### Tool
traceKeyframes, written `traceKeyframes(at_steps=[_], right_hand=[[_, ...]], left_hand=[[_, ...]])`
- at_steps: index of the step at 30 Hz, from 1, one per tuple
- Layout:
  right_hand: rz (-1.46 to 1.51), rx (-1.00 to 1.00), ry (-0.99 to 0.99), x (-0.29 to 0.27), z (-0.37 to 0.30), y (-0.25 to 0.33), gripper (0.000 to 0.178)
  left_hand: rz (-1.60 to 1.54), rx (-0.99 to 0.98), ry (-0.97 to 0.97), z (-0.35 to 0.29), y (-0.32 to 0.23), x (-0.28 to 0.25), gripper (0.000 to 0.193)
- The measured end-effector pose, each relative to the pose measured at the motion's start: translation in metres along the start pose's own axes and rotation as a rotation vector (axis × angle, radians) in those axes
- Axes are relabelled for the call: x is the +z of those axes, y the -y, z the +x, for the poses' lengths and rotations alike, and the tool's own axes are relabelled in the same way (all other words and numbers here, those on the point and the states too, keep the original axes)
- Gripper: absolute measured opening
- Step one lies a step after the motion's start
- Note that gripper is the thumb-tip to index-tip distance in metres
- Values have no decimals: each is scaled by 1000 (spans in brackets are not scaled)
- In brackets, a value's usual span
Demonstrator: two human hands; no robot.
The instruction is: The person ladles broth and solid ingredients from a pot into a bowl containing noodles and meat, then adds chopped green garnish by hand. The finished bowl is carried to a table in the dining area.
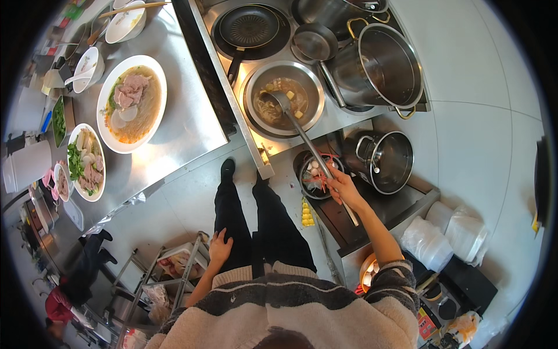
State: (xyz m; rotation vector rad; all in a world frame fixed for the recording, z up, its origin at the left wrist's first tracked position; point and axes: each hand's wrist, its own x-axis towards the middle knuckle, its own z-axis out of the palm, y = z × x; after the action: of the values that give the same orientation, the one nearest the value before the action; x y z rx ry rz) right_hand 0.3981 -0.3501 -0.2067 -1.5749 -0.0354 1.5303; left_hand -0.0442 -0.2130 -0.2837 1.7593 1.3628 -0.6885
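My right hand (344, 187) is closed around the long handle of a metal ladle (306, 139). The ladle's head dips into a wide steel basin (318, 96) on the stove. Brown broth (295, 93) with pale yellow cubes and other pieces fills its lower part. Against my dark trousers (228, 203) rests my left hand (220, 249), fingers apart and holding nothing. On the steel counter (186, 110) to the left stands a big white bowl (161, 96) of noodle soup with sliced meat. A smaller bowl of meat and greens (87, 163) is nearer me.
A black frying pan (250, 26), a small saucepan (315, 42) and a tall stockpot (389, 64) share the stove. Lower right are another steel pot (395, 163) and a bin (314, 181) holding eggshells. A metal rack (151, 273) stands behind on the left; another person (78, 276) is farther off.
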Motion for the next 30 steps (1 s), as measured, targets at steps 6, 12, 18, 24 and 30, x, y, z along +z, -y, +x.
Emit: traceKeyframes(at_steps=[6,12,18,24,30], right_hand=[[58,-36,-35,7,-6,-16,52],[-145,-57,-86,23,-2,-34,55],[-556,-287,-247,43,5,-59,54],[-444,-174,-261,65,-4,-50,56],[-351,-137,-226,69,-14,-41,57]], left_hand=[[-11,6,0,0,-1,-1,54],[16,3,16,0,0,-4,56],[3,-16,22,1,-6,-6,56],[-5,-15,20,4,2,1,56],[-617,-125,-417,6,88,5,71]])
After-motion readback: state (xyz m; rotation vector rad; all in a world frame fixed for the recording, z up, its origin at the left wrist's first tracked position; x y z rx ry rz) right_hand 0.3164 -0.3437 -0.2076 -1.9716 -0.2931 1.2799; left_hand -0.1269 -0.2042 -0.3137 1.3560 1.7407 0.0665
